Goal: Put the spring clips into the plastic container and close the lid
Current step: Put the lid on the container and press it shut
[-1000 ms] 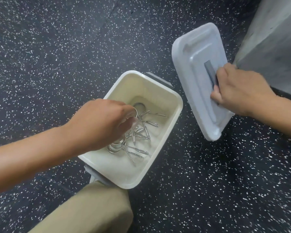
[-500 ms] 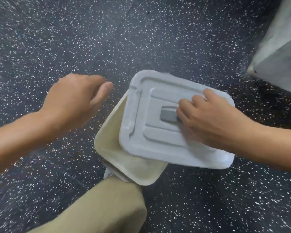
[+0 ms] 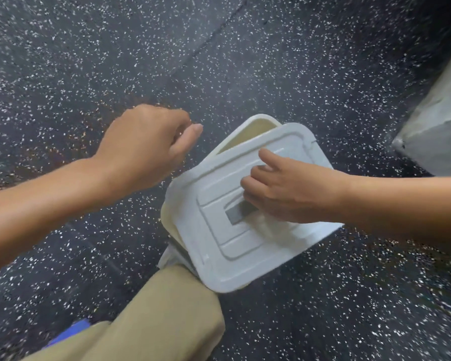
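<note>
Swinging across, the right hand (image 3: 292,188) now grips the lid (image 3: 245,217) askew over the container (image 3: 261,121) (clips hidden); left hand (image 3: 146,142), loosely curled and empty, has withdrawn.

The right hand (image 3: 289,190) holds the white rectangular plastic lid (image 3: 245,217) askew over the cream plastic container (image 3: 255,126); the left hand (image 3: 146,144) hovers beside it, loosely curled.

I see the lid (image 3: 248,230) as smooth white plastic with a soft, near-matt sheen and moulded ridges; its grey handle (image 3: 238,213) looks duller, though blur makes that hard to judge. The plastic container (image 3: 255,126) under it shows a cream, smooth rim. The floor (image 3: 89,61) reads as matt black, rubbery, white-flecked. My trouser leg (image 3: 167,316) is plain khaki cloth.
</note>
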Demonstrator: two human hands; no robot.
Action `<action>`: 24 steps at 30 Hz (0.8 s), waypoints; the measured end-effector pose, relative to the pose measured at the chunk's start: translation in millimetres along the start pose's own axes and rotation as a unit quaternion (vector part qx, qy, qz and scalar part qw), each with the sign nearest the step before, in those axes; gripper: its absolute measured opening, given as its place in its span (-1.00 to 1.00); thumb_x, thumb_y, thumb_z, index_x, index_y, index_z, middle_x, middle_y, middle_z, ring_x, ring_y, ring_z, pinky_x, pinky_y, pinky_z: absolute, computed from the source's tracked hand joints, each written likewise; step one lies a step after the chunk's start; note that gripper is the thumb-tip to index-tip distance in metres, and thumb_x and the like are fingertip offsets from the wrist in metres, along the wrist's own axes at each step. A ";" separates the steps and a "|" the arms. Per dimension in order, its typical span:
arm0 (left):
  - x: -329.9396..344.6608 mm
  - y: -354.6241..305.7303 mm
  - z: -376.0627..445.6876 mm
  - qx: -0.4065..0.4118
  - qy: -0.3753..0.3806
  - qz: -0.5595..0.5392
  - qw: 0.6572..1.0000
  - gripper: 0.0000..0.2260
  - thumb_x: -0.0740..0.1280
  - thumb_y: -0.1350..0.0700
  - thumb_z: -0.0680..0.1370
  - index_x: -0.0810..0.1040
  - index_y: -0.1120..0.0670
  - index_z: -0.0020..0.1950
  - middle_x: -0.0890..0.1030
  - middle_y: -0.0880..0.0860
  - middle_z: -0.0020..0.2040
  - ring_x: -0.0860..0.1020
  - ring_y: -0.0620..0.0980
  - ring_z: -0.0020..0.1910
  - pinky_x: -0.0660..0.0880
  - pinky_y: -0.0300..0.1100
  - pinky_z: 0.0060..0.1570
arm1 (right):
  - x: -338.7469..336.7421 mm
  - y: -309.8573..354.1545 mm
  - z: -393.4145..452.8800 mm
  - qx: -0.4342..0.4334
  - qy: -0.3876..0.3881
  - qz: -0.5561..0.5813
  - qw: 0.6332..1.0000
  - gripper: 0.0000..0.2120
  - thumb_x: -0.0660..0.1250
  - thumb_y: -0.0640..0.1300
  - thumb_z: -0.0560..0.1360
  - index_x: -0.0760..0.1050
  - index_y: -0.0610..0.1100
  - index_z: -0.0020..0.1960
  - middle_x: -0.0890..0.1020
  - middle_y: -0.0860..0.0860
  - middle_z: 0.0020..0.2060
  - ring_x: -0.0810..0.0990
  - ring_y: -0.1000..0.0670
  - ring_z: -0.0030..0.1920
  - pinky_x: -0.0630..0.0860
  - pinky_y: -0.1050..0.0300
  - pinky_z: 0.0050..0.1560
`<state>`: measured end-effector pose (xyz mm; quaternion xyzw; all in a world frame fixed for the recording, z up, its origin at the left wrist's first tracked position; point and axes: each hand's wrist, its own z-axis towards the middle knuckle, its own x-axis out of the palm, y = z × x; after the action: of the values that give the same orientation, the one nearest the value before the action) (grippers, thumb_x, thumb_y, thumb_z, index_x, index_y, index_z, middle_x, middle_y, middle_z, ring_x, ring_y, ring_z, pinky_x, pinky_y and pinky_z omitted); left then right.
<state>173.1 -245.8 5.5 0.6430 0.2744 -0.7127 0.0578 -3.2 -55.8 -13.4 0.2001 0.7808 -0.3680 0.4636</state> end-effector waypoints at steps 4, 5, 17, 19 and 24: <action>4.9 3.8 -3.3 -0.003 0.012 -0.003 1.000 -0.65 0.15 -0.14 0.64 0.29 -0.04 -0.31 0.38 -0.09 -0.44 0.43 0.16 -0.37 0.41 -0.04 -0.36 | 4.9 -4.5 11.9 -0.005 -0.007 0.023 1.000 -0.71 -0.01 -0.25 0.51 0.50 -0.19 -0.05 0.41 -0.08 -0.23 0.41 -0.09 -0.33 0.41 -0.05 -0.06; 6.3 4.3 -4.8 -0.001 0.017 -0.001 1.000 -0.64 0.15 -0.14 0.64 0.29 -0.03 -0.32 0.37 -0.10 -0.44 0.42 0.16 -0.37 0.37 -0.06 -0.37 | 6.2 -6.5 13.5 -0.003 -0.001 0.028 1.000 -0.72 -0.01 -0.26 0.52 0.49 -0.19 -0.04 0.41 -0.09 -0.23 0.41 -0.09 -0.33 0.39 -0.05 -0.07; 20.1 -3.1 -44.8 0.092 0.079 -0.010 0.993 -0.71 0.24 -0.02 0.61 0.48 0.09 0.26 0.50 0.04 -0.02 0.51 0.12 -0.10 0.53 0.08 -0.11 | 0.9 -6.0 -0.7 0.098 0.021 0.195 0.976 -0.57 -0.22 -0.21 0.59 0.44 -0.20 0.03 0.46 -0.12 -0.13 0.44 -0.16 -0.24 0.44 -0.12 -0.16; 25.7 -5.0 -53.7 0.138 0.096 -0.002 0.986 -0.63 0.28 0.00 0.59 0.46 0.12 0.34 0.49 0.10 0.14 0.48 0.13 0.06 0.50 0.09 0.05 | 3.8 -2.5 -7.0 0.142 0.046 0.227 0.962 -0.67 -0.06 -0.08 0.63 0.44 -0.17 0.12 0.49 -0.08 -0.03 0.49 -0.15 -0.15 0.44 -0.12 -0.12; 42.2 1.4 -79.2 0.328 0.215 0.044 0.919 -0.29 0.23 -0.27 0.55 0.20 0.06 0.60 0.18 0.17 0.61 0.07 0.17 0.60 0.12 0.11 0.52 | 17.9 4.7 -21.6 0.376 -0.017 0.341 0.861 -0.64 0.24 0.04 0.57 0.45 -0.16 0.25 0.55 -0.12 0.12 0.54 -0.20 0.04 0.48 -0.18 0.01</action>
<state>236.7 -198.6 -36.7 0.7753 0.0029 -0.6038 -0.1852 -21.3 -36.8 -24.4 0.6067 0.4581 -0.4556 0.4632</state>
